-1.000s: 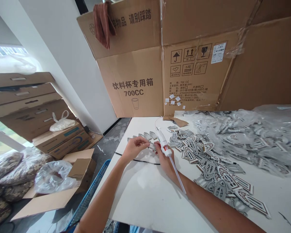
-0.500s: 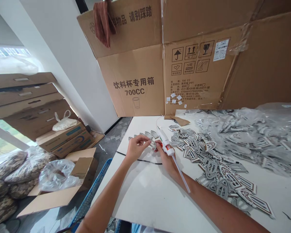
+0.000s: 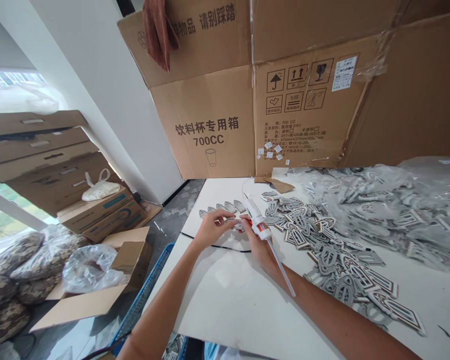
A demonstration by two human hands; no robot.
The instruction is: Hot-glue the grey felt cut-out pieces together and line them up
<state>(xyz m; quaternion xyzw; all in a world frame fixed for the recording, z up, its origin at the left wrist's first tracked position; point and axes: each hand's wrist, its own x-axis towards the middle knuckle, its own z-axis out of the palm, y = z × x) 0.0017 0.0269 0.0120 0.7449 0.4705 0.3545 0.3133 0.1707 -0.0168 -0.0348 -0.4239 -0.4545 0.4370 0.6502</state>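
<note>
My right hand point(image 3: 257, 245) grips a white glue gun point(image 3: 257, 220) with a clear glue stick point(image 3: 281, 267) trailing from its back end toward me. My left hand point(image 3: 210, 229) pinches a small grey arch-shaped cutout point(image 3: 235, 223) right in front of the gun, over the far left part of the white table point(image 3: 232, 300). Both hands meet at this piece. A short row of similar grey cutouts point(image 3: 223, 206) lies just beyond my left hand. A black cord point(image 3: 217, 246) runs across the table under my wrists.
A wide pile of grey and white cutouts point(image 3: 333, 250) covers the table to the right, with more in clear plastic bags point(image 3: 397, 210). Big cardboard boxes point(image 3: 255, 100) stand against the table's far edge. Left of the table are floor boxes point(image 3: 97, 215), bags and a blue crate point(image 3: 150, 290).
My hands stay together at the small cutout. My left fingers have closed down lower on the piece and the gun has shifted slightly; the view has drifted a little.
</note>
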